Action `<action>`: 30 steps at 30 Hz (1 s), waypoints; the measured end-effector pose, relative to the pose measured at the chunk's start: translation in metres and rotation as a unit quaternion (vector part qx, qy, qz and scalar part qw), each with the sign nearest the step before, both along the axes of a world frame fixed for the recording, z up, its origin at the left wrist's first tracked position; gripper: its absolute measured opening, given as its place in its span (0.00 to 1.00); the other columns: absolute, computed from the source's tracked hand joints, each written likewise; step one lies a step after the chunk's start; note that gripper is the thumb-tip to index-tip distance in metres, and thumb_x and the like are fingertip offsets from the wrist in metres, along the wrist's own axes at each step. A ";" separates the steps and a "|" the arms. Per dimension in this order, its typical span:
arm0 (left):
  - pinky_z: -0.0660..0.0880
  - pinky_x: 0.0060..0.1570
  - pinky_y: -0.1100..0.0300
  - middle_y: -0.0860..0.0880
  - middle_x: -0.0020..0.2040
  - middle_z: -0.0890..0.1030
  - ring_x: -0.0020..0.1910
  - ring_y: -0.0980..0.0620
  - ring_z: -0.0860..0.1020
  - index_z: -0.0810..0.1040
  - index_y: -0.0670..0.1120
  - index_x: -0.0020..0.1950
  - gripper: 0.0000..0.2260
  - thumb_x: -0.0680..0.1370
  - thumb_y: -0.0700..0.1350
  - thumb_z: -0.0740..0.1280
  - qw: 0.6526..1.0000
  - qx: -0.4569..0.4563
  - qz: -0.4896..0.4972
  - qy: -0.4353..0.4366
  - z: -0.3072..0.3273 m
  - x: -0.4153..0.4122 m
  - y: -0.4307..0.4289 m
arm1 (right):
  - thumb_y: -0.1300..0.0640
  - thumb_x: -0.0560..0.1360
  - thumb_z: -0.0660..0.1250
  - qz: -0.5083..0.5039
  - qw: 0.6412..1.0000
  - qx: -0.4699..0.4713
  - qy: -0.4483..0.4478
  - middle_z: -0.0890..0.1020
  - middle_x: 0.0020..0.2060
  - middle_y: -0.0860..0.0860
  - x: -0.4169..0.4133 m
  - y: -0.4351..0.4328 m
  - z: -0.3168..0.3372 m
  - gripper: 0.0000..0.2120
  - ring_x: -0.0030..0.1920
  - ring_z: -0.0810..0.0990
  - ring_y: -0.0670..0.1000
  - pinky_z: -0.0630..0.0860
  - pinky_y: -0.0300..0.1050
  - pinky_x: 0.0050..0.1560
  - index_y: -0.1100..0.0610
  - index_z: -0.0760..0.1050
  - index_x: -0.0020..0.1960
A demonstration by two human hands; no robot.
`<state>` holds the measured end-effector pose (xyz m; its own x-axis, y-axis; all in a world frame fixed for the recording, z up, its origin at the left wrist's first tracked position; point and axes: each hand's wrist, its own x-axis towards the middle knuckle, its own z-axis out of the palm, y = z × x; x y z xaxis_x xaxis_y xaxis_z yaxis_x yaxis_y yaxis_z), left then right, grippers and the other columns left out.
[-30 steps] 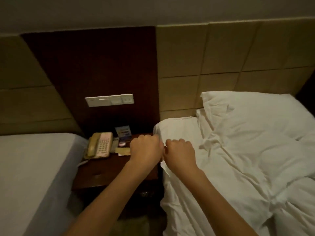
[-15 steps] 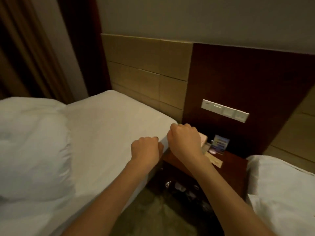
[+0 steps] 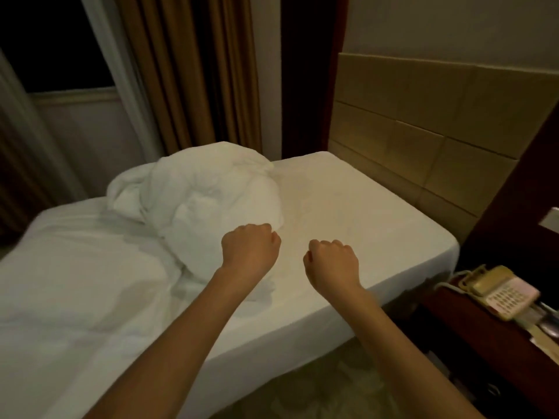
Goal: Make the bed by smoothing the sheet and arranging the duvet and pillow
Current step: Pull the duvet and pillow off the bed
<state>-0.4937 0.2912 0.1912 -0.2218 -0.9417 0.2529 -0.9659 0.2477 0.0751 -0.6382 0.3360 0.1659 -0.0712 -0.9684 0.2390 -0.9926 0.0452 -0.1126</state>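
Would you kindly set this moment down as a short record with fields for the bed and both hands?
sheet: white sheet, smooth and bare near the headboard
bedding: bunched white heap further from the headboard; pillow or duvet, cannot tell
left hand: left hand with fingers curled, nothing visibly held, at the heap's edge
right hand: right hand with fingers curled, nothing visibly held, over the sheet
bedside: telephone on a dark nightstand
status: bed not yet made

left hand (image 3: 249, 252) and right hand (image 3: 332, 262) fisted over white sheet (image 3: 363, 213), crumpled duvet (image 3: 211, 192) beside
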 end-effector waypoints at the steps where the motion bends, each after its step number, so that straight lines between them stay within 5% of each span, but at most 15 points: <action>1: 0.66 0.39 0.60 0.47 0.46 0.81 0.44 0.46 0.78 0.78 0.46 0.51 0.16 0.82 0.51 0.53 1.000 -0.003 0.011 -0.002 -0.001 0.016 -0.003 | 0.55 0.81 0.53 0.010 1.000 0.003 -0.001 0.80 0.44 0.52 0.016 -0.005 -0.001 0.11 0.43 0.73 0.55 0.64 0.46 0.43 0.56 0.73 0.48; 13: 0.67 0.42 0.58 0.47 0.49 0.81 0.48 0.45 0.79 0.77 0.47 0.50 0.15 0.82 0.51 0.53 0.990 0.040 0.136 -0.006 -0.028 0.153 -0.021 | 0.59 0.78 0.54 0.125 0.991 -0.053 -0.020 0.69 0.34 0.51 0.153 -0.072 0.024 0.08 0.39 0.67 0.55 0.60 0.46 0.42 0.57 0.65 0.41; 30: 0.75 0.46 0.58 0.51 0.38 0.74 0.39 0.52 0.77 0.74 0.47 0.46 0.16 0.83 0.52 0.51 0.940 0.022 0.340 0.016 -0.021 0.323 -0.112 | 0.57 0.80 0.55 0.325 0.945 -0.027 -0.012 0.79 0.42 0.53 0.327 -0.216 0.003 0.08 0.45 0.75 0.55 0.62 0.45 0.44 0.56 0.66 0.42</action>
<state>-0.1703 0.1791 0.1700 0.4414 -0.8733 0.2063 -0.8973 -0.4294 0.1020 -0.3110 0.1199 0.1686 0.5287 -0.7959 0.2950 -0.8057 -0.5799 -0.1208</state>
